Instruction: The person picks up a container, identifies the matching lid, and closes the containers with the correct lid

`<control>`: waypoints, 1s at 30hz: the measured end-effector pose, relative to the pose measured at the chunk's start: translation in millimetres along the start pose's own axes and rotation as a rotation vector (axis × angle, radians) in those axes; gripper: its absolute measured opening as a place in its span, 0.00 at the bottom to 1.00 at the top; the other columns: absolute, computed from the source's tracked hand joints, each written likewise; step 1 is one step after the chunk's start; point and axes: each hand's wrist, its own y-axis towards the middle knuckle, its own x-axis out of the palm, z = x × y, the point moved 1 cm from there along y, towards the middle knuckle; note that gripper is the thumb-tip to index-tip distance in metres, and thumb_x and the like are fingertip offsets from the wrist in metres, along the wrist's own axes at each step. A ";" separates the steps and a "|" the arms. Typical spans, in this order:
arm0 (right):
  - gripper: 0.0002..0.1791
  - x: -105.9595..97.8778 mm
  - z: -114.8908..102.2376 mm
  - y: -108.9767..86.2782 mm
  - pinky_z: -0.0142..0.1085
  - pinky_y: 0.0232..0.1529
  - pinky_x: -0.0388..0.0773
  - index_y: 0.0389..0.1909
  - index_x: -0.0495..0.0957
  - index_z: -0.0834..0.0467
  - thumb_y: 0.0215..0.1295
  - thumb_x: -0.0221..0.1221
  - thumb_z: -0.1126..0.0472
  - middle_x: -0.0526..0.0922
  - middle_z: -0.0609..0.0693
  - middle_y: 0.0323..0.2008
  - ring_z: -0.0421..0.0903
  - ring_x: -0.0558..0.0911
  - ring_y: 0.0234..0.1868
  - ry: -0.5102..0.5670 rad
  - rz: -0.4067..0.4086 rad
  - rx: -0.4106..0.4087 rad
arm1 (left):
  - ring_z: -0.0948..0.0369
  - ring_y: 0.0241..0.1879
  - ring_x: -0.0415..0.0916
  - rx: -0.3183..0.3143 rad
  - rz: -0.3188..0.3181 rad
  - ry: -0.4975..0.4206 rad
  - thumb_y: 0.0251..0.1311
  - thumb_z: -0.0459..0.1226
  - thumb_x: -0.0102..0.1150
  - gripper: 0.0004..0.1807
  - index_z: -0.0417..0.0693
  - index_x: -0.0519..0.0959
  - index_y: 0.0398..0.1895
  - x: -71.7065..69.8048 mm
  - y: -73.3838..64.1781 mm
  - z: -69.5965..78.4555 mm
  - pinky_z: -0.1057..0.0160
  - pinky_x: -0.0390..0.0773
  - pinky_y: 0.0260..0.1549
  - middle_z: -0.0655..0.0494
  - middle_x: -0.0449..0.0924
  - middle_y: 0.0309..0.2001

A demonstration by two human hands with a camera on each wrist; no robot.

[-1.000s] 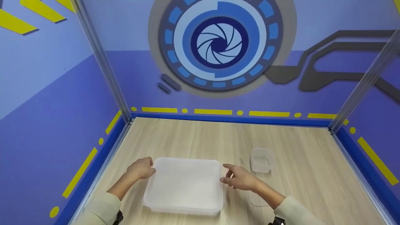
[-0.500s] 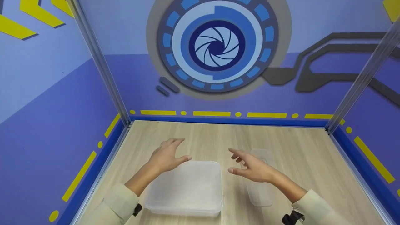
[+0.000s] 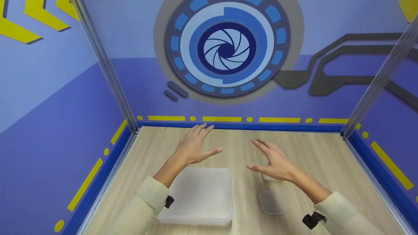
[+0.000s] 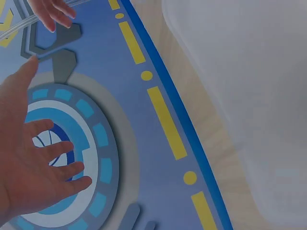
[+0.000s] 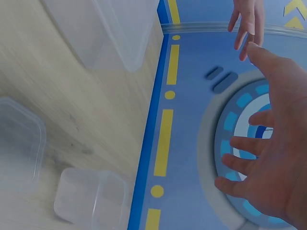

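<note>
A large frosted plastic food container (image 3: pixel 205 197) with a pale flat top sits at the front middle of the table. My left hand (image 3: pixel 194 147) is raised beyond its back edge, fingers spread and holding nothing. To the right, my right hand (image 3: pixel 277 163) hovers with thumb and fingers apart, also holding nothing. Beneath it, mostly hidden in the head view, stands a small clear container (image 5: pixel 81 196). Nearer the front lies a small rounded clear lid (image 3: pixel 273 203). In the left wrist view the large container (image 4: pixel 254 86) fills the right side.
The wood-grain table (image 3: pixel 313 153) is bounded by a blue printed back wall (image 3: pixel 137 85) and side walls. Metal posts (image 3: pixel 111 75) stand at the back corners. Both sleeves carry dark wrist gear (image 3: pixel 312 220).
Both hands have left the sides of the large container, risen and moved forward over the table, their fingers spreading. The containers and the small lid stay in place.
</note>
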 end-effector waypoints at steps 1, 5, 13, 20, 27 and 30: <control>0.54 -0.6 1.6 0.0 0.70 0.69 0.64 0.83 0.60 0.55 0.65 0.68 0.33 0.62 0.61 0.80 0.67 0.62 0.78 -0.008 0.008 -0.001 | 0.46 0.83 0.46 0.007 0.001 0.002 0.61 0.77 0.52 0.55 0.64 0.55 0.86 2.1 2.0 1.6 0.32 0.54 0.76 0.53 0.51 0.85; 0.54 -3.0 7.3 -1.8 0.73 0.68 0.63 0.84 0.58 0.55 0.65 0.68 0.33 0.60 0.61 0.81 0.68 0.61 0.78 -0.026 0.026 0.008 | 0.46 0.83 0.47 0.032 -0.001 0.002 0.61 0.78 0.50 0.55 0.64 0.55 0.86 9.3 7.2 7.5 0.34 0.55 0.76 0.52 0.53 0.84; 0.53 -12.4 15.9 -3.6 0.75 0.67 0.62 0.84 0.57 0.53 0.67 0.66 0.32 0.60 0.61 0.81 0.69 0.61 0.78 -0.056 0.046 0.008 | 0.46 0.83 0.46 0.062 -0.015 -0.007 0.63 0.77 0.51 0.54 0.62 0.55 0.86 17.9 11.6 18.9 0.35 0.55 0.76 0.53 0.53 0.84; 0.52 -19.2 29.4 -8.8 0.75 0.66 0.64 0.84 0.59 0.54 0.67 0.68 0.35 0.62 0.62 0.79 0.69 0.62 0.77 -0.053 0.039 -0.006 | 0.48 0.83 0.48 0.088 -0.031 -0.005 0.64 0.74 0.53 0.53 0.62 0.55 0.86 30.3 14.0 29.6 0.37 0.57 0.76 0.53 0.53 0.84; 0.53 -21.7 45.5 -18.5 0.74 0.64 0.67 0.82 0.60 0.56 0.66 0.68 0.33 0.66 0.64 0.77 0.70 0.67 0.74 -0.067 0.016 0.005 | 0.52 0.82 0.51 0.104 -0.052 0.014 0.64 0.74 0.54 0.53 0.60 0.56 0.86 45.5 15.7 42.5 0.40 0.61 0.76 0.55 0.54 0.84; 0.53 -20.7 52.9 -22.4 0.74 0.63 0.68 0.82 0.61 0.57 0.66 0.68 0.33 0.67 0.65 0.75 0.70 0.69 0.72 -0.072 0.001 0.016 | 0.52 0.82 0.52 0.100 -0.062 0.007 0.64 0.73 0.56 0.53 0.61 0.56 0.86 54.5 16.4 48.8 0.41 0.62 0.75 0.54 0.55 0.83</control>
